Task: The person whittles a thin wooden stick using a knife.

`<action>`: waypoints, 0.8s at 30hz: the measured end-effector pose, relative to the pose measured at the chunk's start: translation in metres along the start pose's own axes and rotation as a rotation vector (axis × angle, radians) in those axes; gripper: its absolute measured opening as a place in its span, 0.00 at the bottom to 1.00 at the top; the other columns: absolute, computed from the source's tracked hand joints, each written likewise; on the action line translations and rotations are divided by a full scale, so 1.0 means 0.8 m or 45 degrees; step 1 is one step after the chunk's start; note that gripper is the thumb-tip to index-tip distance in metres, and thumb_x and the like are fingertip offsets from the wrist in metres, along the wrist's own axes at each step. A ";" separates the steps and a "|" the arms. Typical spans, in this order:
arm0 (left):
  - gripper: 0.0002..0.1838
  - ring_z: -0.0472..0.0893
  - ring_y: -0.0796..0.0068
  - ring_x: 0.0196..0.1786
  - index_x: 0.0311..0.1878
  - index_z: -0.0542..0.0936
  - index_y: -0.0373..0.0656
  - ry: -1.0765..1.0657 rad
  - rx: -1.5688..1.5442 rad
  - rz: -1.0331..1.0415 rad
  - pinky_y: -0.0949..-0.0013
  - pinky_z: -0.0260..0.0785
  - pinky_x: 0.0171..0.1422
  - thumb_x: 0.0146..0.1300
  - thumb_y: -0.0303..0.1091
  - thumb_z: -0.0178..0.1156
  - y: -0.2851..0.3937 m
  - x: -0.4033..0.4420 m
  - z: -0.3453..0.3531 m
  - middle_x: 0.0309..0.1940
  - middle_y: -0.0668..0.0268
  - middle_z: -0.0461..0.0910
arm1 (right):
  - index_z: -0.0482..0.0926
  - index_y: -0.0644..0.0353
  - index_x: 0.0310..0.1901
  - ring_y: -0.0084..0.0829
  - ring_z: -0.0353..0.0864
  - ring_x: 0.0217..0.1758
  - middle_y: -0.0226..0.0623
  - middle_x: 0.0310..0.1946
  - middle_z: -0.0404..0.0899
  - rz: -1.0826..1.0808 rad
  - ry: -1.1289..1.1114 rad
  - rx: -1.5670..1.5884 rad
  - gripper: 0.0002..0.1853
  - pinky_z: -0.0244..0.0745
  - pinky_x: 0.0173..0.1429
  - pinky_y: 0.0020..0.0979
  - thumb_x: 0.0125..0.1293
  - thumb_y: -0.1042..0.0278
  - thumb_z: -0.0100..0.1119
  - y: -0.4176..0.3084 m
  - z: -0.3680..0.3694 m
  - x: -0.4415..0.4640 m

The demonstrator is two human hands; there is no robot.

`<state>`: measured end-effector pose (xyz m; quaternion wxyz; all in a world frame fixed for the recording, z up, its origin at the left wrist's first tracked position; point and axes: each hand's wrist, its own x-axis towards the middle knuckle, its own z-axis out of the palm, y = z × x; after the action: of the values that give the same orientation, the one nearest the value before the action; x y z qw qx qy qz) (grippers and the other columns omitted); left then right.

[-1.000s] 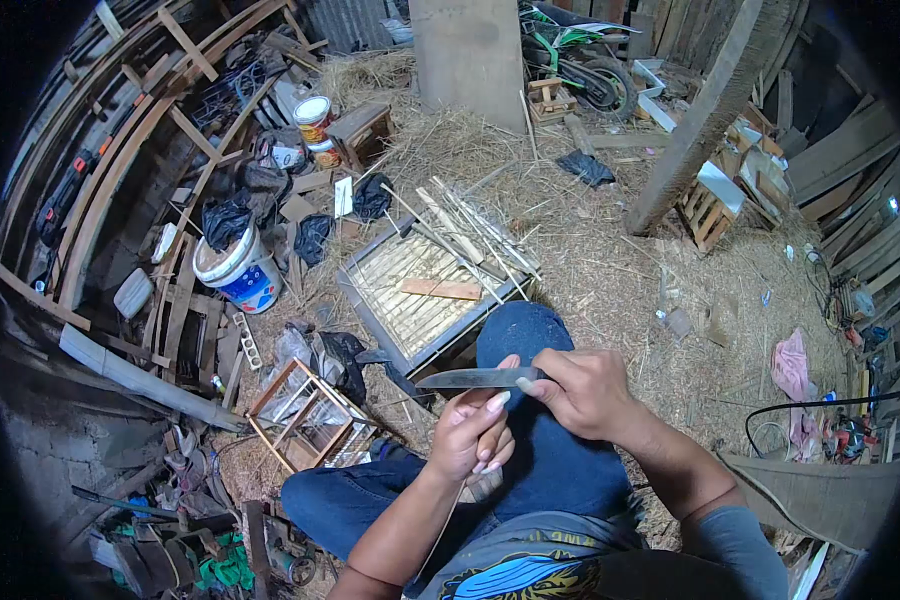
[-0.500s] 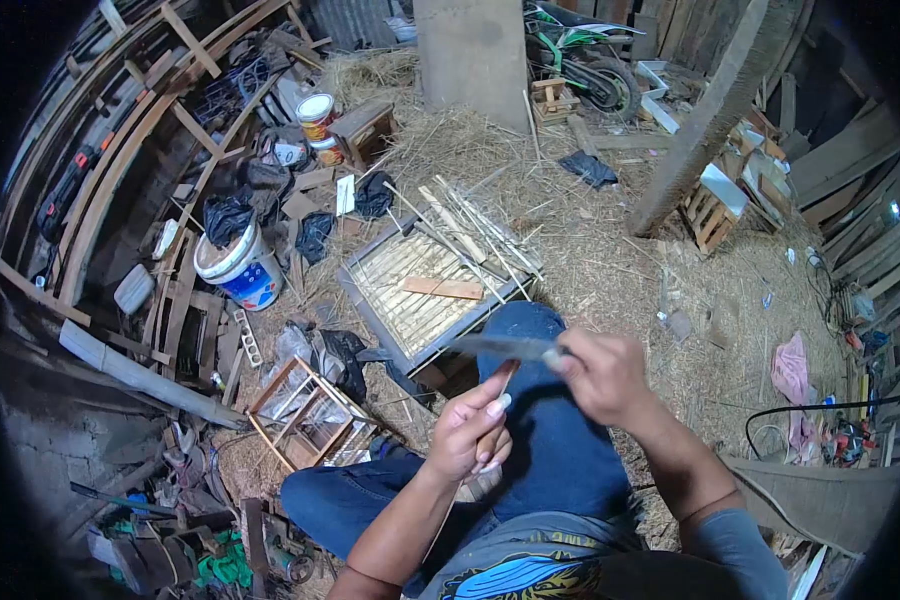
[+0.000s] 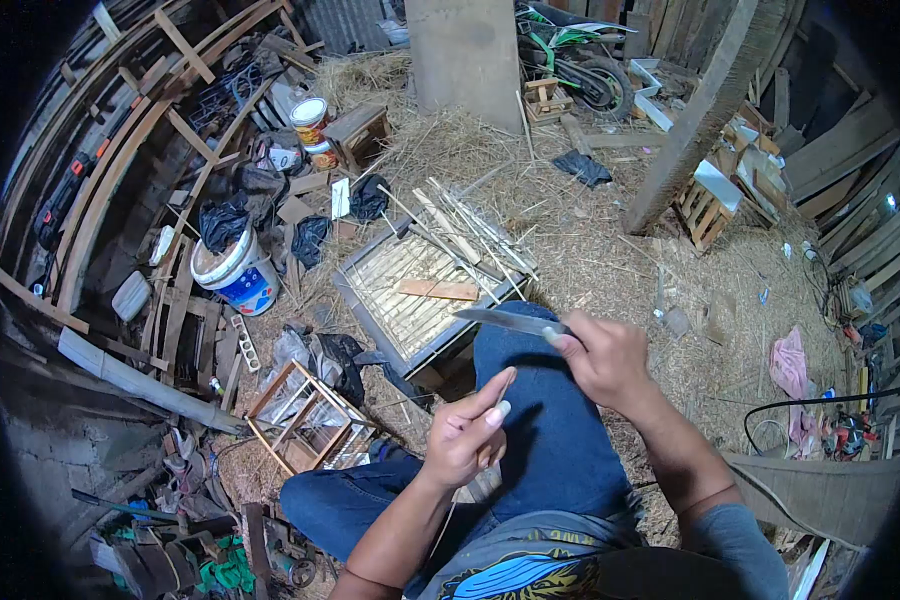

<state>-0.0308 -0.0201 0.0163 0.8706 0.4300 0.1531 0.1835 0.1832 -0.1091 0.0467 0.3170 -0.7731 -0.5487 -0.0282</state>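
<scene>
My right hand is closed around the handle of a knife, its long blade reaching left over my raised knee. Below and to the left, my left hand pinches a thin strip that looks like wood or bamboo. One end shows at the fingertips; most of its length is hidden by the hand. Blade and strip are apart. Beyond my knee stands a low framed table with a slatted top, bearing a short flat wooden piece and several long thin sticks.
A small wooden frame lies by my left leg. A white bucket with a black bag and paint pails stand at left. A wooden post leans at right; a motorbike is behind. Straw covers the floor.
The knife has lifted away from the strip, up and slightly right, and its blade now shows sharply. My left hand stays nearly in place. The view has shifted slightly.
</scene>
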 end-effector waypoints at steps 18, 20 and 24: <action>0.25 0.64 0.90 0.15 0.73 0.66 0.36 0.072 0.128 0.039 0.78 0.60 0.19 0.76 0.32 0.53 0.005 0.007 0.001 0.36 0.68 0.83 | 0.74 0.53 0.32 0.40 0.80 0.23 0.35 0.21 0.76 -0.317 -0.091 0.197 0.16 0.71 0.25 0.40 0.68 0.50 0.60 -0.036 0.000 -0.007; 0.25 0.64 0.90 0.14 0.73 0.66 0.36 0.077 0.150 0.007 0.78 0.60 0.19 0.77 0.33 0.52 0.009 0.007 0.002 0.33 0.69 0.82 | 0.74 0.52 0.31 0.40 0.80 0.22 0.34 0.20 0.76 -0.322 -0.068 0.151 0.16 0.71 0.24 0.40 0.67 0.49 0.60 -0.035 -0.003 -0.006; 0.25 0.62 0.89 0.13 0.73 0.66 0.35 0.161 0.251 -0.081 0.77 0.60 0.19 0.78 0.36 0.51 0.009 0.012 0.001 0.26 0.72 0.78 | 0.74 0.51 0.30 0.40 0.80 0.22 0.34 0.20 0.76 -0.297 -0.063 0.109 0.16 0.70 0.23 0.40 0.66 0.49 0.61 -0.026 0.002 -0.004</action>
<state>-0.0235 -0.0124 0.0219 0.8181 0.4960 0.2384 0.1667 0.1632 -0.1071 0.0536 0.3306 -0.6904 -0.6431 -0.0224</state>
